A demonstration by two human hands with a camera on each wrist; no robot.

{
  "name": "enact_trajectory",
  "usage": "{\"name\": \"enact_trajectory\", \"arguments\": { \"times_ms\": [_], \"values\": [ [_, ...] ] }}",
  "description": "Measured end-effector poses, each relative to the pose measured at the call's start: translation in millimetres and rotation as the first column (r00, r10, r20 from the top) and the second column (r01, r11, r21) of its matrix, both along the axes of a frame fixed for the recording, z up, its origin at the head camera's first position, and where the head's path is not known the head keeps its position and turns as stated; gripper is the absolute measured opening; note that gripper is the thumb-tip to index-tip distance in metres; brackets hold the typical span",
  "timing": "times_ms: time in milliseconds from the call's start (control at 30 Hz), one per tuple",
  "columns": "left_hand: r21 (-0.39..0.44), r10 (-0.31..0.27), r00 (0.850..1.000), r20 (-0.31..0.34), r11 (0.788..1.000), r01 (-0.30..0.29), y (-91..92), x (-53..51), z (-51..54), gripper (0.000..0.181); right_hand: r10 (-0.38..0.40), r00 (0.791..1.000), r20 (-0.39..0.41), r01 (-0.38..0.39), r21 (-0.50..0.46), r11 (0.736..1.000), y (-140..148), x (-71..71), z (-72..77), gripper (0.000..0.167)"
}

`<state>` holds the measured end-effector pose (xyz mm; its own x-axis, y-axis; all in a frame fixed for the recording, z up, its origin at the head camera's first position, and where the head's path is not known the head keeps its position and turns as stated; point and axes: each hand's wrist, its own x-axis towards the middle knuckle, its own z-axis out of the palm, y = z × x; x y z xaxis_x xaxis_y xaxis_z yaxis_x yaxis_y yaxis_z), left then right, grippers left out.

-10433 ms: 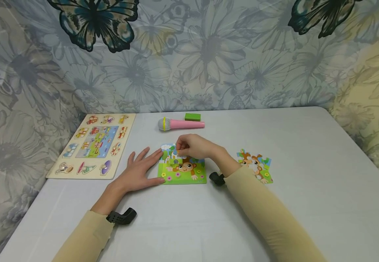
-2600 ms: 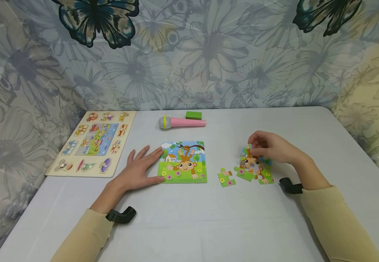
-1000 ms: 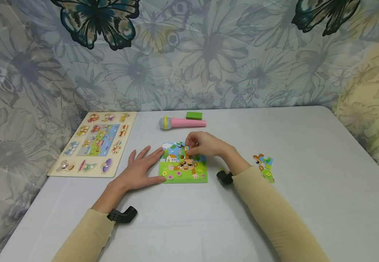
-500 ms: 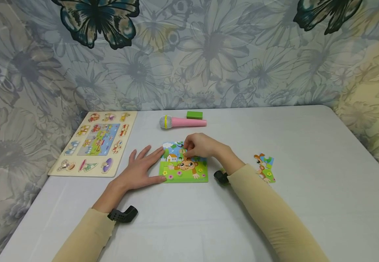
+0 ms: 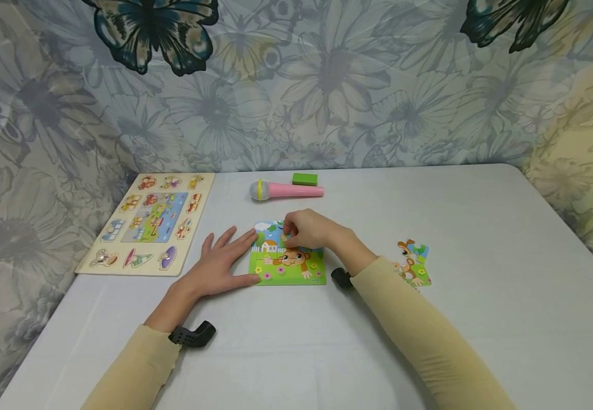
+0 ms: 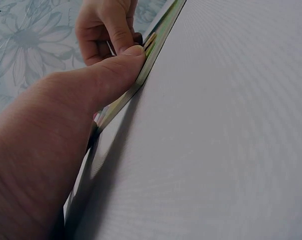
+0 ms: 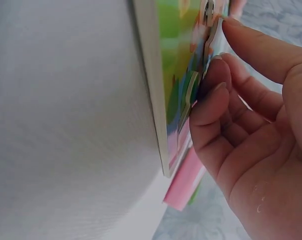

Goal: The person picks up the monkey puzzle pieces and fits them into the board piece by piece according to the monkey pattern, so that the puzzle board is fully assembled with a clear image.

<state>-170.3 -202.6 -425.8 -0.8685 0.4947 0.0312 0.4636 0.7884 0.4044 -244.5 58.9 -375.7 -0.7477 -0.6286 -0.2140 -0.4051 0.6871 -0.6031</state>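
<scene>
A small puzzle board (image 5: 286,277) with a monkey and a house lies on the table. My left hand (image 5: 218,269) has its fingers spread, fingertips and thumb resting on the board's left edge. Over the board's upper middle, my right hand (image 5: 313,229) pinches a puzzle piece (image 7: 212,42) between thumb and fingers; in the head view the hand hides most of it. The right wrist view shows another piece (image 7: 190,92) standing slightly proud of the board. Loose joined puzzle pieces (image 5: 420,263) lie to the right, partly hidden behind my right forearm.
Beyond the board lie a pink toy microphone (image 5: 291,190) and a green block (image 5: 304,179). A larger wooden peg puzzle (image 5: 144,225) with vehicle shapes stands at the left. The white table (image 5: 481,228) meets a patterned cloth wall at the back.
From the loose pieces at the right, my right hand came over the board with a piece, then shifted slightly left over the last second. My left hand stayed at the board's edge.
</scene>
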Motion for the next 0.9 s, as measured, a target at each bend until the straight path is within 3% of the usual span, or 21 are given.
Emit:
{"name": "enact_trajectory", "arguments": {
  "times_ms": [400,600,900],
  "values": [
    [0.001,0.002,1.000,0.008,1.000,-0.002,-0.5,0.8,0.9,0.093,0.037,0.999,-0.013,-0.037,-0.022,0.999,-0.8,8.1,1.9,0.025],
    [0.005,0.002,1.000,0.009,1.000,-0.002,-1.3,1.1,0.6,0.092,0.073,0.997,-0.005,-0.073,0.000,0.997,-5.0,9.5,1.2,0.021],
    [0.001,0.001,1.000,0.010,1.000,-0.001,-1.5,0.0,-0.2,0.092,0.063,0.998,0.002,-0.063,0.019,0.998,-7.1,8.1,-0.3,0.017]
  ]
}}
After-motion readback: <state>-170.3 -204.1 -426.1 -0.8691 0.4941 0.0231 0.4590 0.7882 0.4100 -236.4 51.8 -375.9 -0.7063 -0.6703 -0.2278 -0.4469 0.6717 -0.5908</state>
